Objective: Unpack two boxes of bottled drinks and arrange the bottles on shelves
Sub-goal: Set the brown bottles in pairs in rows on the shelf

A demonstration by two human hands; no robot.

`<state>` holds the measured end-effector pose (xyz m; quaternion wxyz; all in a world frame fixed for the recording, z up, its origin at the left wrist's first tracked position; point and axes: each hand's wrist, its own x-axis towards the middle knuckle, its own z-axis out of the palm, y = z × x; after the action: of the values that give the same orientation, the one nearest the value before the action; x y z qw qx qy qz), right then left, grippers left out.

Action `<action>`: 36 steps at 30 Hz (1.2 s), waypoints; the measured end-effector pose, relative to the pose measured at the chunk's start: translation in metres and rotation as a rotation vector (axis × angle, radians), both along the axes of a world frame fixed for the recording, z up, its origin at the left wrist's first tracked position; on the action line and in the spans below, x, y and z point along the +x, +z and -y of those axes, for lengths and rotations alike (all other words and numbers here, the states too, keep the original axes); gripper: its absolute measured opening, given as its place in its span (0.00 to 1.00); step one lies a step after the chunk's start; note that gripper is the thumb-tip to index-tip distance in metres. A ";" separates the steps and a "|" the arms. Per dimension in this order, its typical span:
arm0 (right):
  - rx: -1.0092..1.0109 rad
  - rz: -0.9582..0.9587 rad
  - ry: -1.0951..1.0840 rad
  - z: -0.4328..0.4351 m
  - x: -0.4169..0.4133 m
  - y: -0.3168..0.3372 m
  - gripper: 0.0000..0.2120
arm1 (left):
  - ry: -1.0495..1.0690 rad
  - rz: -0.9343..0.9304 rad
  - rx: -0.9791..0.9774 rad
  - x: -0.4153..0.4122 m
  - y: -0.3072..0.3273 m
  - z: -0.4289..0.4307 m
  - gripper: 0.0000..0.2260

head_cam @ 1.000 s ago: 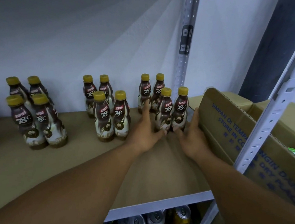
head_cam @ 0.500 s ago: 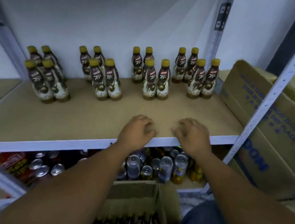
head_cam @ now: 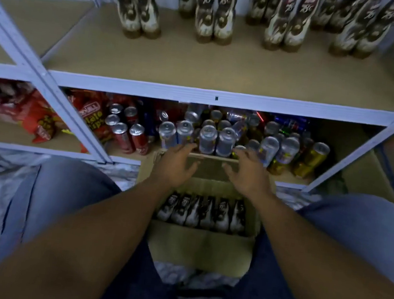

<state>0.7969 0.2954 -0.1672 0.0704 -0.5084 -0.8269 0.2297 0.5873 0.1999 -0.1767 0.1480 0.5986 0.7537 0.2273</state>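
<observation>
Hands (head_cam: 176, 165) (head_cam: 247, 174) spread above brown cardboard box (head_cam: 202, 246) of contoured bottles (head_cam: 203, 212).

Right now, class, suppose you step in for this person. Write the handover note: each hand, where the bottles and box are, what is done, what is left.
Hands: the left hand and the right hand are both open and empty, side by side over the open box.
Box: between the person's knees; one row of boxed bottles shows inside.
Done: several clusters of shelved bottles stand upright at the back of the upper shelf.
Left: lift out the boxed bottles and shelve them; the shelf's front is bare.
</observation>
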 end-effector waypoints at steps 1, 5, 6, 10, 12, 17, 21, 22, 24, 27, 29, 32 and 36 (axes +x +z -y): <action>-0.098 0.000 -0.008 0.008 -0.001 -0.012 0.32 | 0.016 0.074 -0.083 -0.003 -0.014 0.007 0.25; -0.395 -0.012 -0.060 0.035 -0.001 -0.064 0.31 | 0.096 0.383 -0.338 -0.008 -0.057 0.028 0.27; -0.440 -0.011 -0.087 0.038 -0.001 -0.076 0.30 | 0.099 0.417 -0.392 -0.010 -0.069 0.033 0.26; -0.582 0.005 -0.154 0.041 -0.002 -0.112 0.22 | 0.127 0.465 -0.490 -0.017 -0.110 0.047 0.23; -0.604 0.013 -0.167 0.037 -0.004 -0.128 0.24 | 0.169 0.516 -0.519 -0.017 -0.127 0.047 0.21; -0.661 0.009 -0.203 0.015 -0.013 -0.164 0.26 | 0.263 0.544 -0.558 -0.026 -0.161 0.030 0.22; -0.699 -0.039 -0.287 -0.007 -0.016 -0.187 0.28 | 0.326 0.576 -0.532 -0.037 -0.186 0.011 0.21; -0.713 -0.047 -0.293 -0.012 -0.018 -0.192 0.29 | 0.341 0.592 -0.538 -0.040 -0.190 0.006 0.22; -0.740 -0.058 -0.307 -0.019 -0.021 -0.201 0.31 | 0.361 0.646 -0.553 -0.044 -0.198 -0.004 0.25; -0.748 -0.054 -0.328 -0.028 -0.024 -0.214 0.31 | 0.372 0.683 -0.556 -0.046 -0.214 -0.014 0.26; -0.750 -0.060 -0.338 -0.031 -0.024 -0.223 0.31 | 0.369 0.677 -0.553 -0.045 -0.221 -0.018 0.25; -0.764 -0.076 -0.351 -0.038 -0.026 -0.231 0.30 | 0.354 0.686 -0.560 -0.045 -0.229 -0.023 0.25; -0.807 -0.121 -0.352 -0.043 -0.025 -0.240 0.32 | 0.353 0.731 -0.590 -0.045 -0.231 -0.026 0.28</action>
<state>0.7719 0.3387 -0.4068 -0.0474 -0.6137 -0.5664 0.5480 0.5420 0.2264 -0.4081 0.5246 0.2757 0.7746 0.2209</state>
